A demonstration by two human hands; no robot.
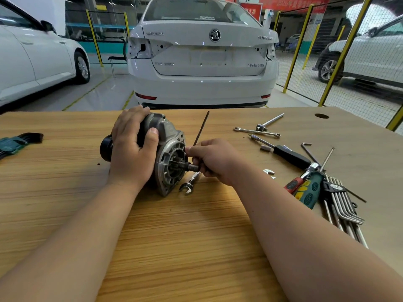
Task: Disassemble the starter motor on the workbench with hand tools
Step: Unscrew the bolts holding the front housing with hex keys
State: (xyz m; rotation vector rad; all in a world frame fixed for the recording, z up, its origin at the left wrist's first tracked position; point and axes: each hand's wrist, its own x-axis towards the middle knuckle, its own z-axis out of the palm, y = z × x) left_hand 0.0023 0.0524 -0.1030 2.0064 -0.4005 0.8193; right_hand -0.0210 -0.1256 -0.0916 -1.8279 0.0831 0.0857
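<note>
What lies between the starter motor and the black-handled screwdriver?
In the head view, the right hand lies there, pinching a thin dark rod; a small wrench lies partly beneath it.

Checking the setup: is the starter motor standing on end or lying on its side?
On its side: the starter motor rests on the workbench, shaft pointing sideways toward the right hand.

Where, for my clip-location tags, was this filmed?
Probably a car repair workshop or training bay: a white Skoda sedan with its tail lights out, yellow-posted mesh fencing, and a wooden workbench holding a starter motor, wrenches and hex keys.
</note>
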